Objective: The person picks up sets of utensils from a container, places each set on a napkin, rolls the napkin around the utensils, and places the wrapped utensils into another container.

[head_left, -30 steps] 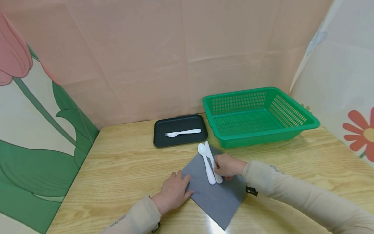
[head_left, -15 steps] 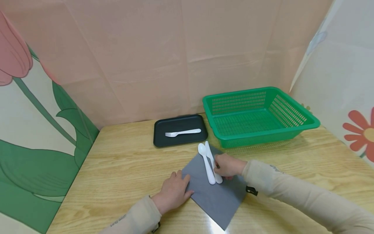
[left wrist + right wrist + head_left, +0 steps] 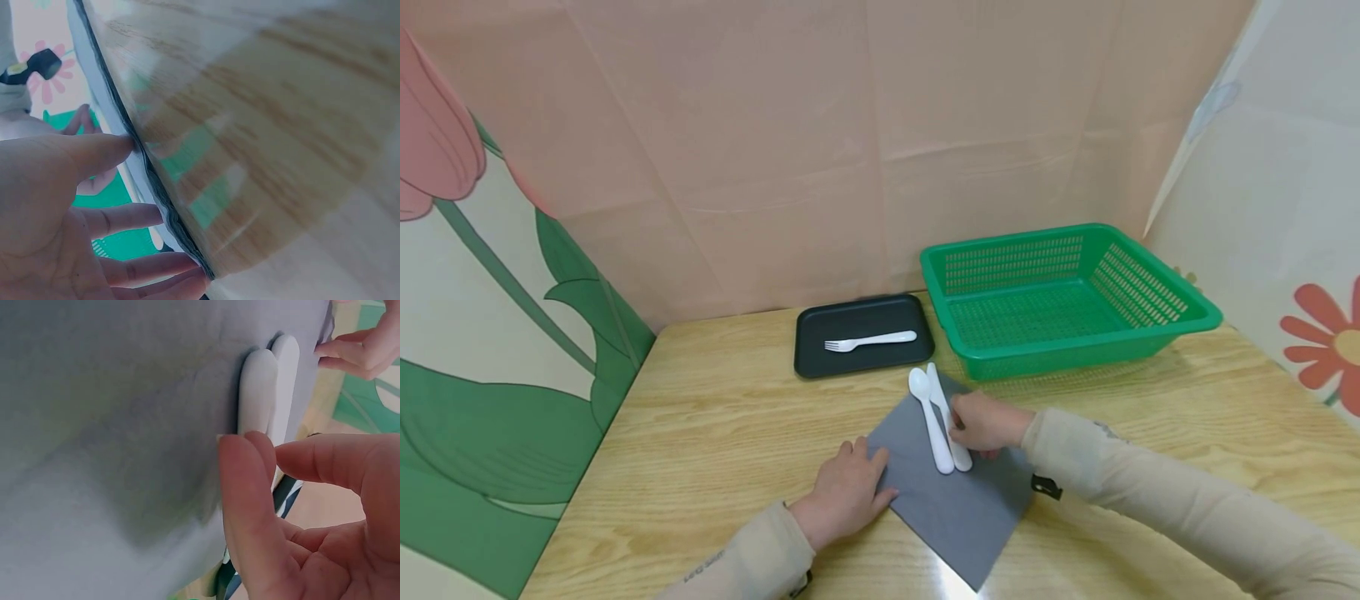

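Observation:
A grey cloth napkin [image 3: 951, 517] lies turned cornerwise on the table. On it a white spoon [image 3: 934, 429] and a white knife [image 3: 937, 392] lie side by side, handles toward me. My right hand [image 3: 983, 421] pinches the knife partway along its handle; in the right wrist view, thumb and fingers close around the knife [image 3: 256, 394] beside the spoon's handle [image 3: 285, 369]. My left hand [image 3: 846, 492] rests at the napkin's left edge, fingers fairly straight. In the left wrist view, its thumb and fingertips touch the layered napkin edge [image 3: 159, 187].
Behind the napkin, a black tray [image 3: 820, 321] carries a white fork [image 3: 872, 340]. A green plastic basket [image 3: 1075, 346] stands at the back right, close to the tray. The wooden table [image 3: 700, 417] meets a pink backdrop [image 3: 760, 167] at the rear.

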Demonstrator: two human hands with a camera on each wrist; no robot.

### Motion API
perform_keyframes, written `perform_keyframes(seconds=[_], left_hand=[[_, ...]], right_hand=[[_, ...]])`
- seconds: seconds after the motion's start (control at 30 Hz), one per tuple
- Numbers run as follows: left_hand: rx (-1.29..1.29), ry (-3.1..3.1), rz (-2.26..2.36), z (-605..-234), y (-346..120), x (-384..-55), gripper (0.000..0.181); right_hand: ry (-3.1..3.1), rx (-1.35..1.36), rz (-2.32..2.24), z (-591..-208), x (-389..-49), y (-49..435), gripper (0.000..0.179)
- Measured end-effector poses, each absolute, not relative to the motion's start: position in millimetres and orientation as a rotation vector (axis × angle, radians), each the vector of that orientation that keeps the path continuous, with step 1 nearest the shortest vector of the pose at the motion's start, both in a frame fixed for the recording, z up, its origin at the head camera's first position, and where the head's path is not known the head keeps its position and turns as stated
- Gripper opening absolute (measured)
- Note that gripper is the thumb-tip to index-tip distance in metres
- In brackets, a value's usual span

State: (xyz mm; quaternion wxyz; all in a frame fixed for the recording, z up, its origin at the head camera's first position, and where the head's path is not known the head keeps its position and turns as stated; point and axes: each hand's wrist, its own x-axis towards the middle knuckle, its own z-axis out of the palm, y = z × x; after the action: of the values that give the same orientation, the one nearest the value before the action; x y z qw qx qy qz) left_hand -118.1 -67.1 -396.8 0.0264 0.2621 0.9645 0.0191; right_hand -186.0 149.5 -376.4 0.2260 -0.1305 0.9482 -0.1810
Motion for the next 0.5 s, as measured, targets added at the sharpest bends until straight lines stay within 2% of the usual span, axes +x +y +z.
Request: perform_keyframes(seconds=[0.5], left_hand=[[0.826,2.997,0.047,-397,-67,-118,0.036]], right_hand=[[2.693,-0.480,-0.421,-364,-193,143,0.012]])
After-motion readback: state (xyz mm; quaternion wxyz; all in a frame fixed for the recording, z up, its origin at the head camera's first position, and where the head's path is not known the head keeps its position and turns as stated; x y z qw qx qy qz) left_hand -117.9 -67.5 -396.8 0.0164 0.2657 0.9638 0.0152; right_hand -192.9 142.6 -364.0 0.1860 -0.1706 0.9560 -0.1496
